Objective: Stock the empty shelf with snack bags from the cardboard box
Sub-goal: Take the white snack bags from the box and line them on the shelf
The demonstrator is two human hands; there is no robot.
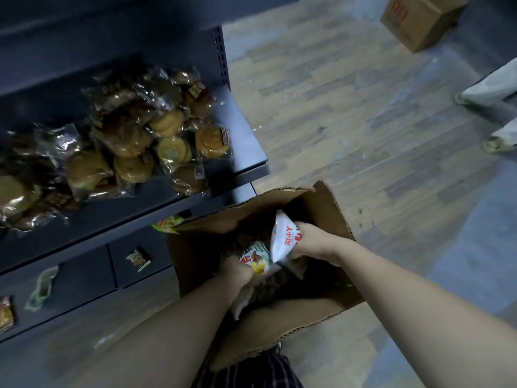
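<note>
My right hand (310,241) clamps a white bag (282,239), left hand (237,269) a printed bag (256,259). Two per reach should empty the cardboard box (265,326) faster.

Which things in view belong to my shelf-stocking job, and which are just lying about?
Job: open cardboard box; white snack bag gripped by right hand; colourful snack bag gripped by left hand; sparsely stocked lower shelf.
Lying about: wrapped buns on the upper shelf; second carton on the floor; another person's feet.
</note>
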